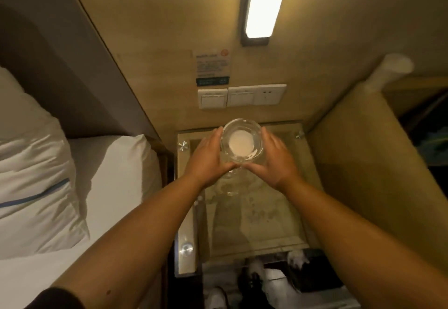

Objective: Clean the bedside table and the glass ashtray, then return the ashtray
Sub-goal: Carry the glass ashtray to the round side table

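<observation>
A round glass ashtray with a pale whitish disc in its bowl is held between both my hands over the far part of the bedside table. My left hand cups its left side and my right hand cups its right side, thumbs meeting under the near rim. The table has a glass top with metal studs at its corners, and smudges and water marks show on the glass. Whether the ashtray rests on the glass or hangs just above it I cannot tell.
A bed with white pillows lies to the left. Wall switches and a socket sit behind the table under a notice and a lit lamp. A wooden panel rises on the right. Dark items lie on the floor below.
</observation>
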`<state>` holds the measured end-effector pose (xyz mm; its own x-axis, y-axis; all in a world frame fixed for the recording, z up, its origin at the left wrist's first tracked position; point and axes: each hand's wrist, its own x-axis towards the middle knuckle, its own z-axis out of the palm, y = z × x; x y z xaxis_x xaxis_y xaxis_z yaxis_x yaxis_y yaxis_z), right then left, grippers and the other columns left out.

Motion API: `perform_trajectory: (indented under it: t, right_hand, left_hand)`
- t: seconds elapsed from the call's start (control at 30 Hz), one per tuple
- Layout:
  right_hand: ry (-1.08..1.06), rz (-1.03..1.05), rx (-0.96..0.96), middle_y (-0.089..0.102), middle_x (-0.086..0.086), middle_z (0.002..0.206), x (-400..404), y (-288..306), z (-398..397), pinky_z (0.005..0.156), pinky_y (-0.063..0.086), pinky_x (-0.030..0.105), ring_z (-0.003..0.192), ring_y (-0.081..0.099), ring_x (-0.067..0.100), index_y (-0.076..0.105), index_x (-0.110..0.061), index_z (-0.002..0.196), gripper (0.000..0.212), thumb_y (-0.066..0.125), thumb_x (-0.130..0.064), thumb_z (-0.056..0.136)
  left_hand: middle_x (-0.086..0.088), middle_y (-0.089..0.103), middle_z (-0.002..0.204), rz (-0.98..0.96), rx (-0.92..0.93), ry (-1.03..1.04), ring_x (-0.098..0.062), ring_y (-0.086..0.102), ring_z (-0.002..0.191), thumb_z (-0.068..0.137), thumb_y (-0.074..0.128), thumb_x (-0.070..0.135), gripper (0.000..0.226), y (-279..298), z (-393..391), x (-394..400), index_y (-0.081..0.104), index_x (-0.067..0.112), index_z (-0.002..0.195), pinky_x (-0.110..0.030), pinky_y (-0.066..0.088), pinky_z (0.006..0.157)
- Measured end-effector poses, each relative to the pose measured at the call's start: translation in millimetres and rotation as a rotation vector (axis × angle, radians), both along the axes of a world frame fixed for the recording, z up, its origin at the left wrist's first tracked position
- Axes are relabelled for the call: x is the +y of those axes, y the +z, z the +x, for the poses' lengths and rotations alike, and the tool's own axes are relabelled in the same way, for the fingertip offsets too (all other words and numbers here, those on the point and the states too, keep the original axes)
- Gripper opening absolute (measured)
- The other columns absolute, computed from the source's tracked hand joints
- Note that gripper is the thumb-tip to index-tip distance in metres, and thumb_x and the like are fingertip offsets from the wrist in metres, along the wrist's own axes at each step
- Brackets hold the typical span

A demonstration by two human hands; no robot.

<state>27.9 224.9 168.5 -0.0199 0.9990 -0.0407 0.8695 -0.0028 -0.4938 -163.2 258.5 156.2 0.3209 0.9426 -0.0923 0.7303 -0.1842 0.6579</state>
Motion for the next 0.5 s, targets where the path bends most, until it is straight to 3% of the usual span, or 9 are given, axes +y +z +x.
perform_trajectory:
  t: [0.17, 0.5]
  right_hand:
    - [-0.157, 0.069, -0.003, 0.024, 0.008, 0.156, -50.0, 40.7, 53.4, 0.114, 0.022, 0.036, 0.143, 0.020, 0.023, 0.014, -0.010, 0.150, 0.106, 0.070, -0.058, 0.074]
    - [-0.492, 0.128, -0.007, 0.024, 0.007, 0.156, -180.3, 104.2, 190.4, 0.113, 0.028, 0.040, 0.141, 0.023, 0.023, 0.010, -0.017, 0.151, 0.105, 0.069, -0.059, 0.075]
  left_hand:
    - [-0.002, 0.029, 0.156, 0.096, 0.012, -0.163, -0.022, 0.029, 0.142, 0.071, 0.077, 0.055, 0.107, 45.1, 61.8, -22.1, 0.017, 0.019, 0.152, -0.043, 0.033, 0.113]
    - [-0.004, 0.042, 0.146, 0.173, -0.101, -0.493, -0.022, 0.041, 0.131, 0.071, 0.074, 0.055, 0.102, 110.3, 227.6, -100.2, 0.022, 0.014, 0.149, -0.039, 0.038, 0.106]
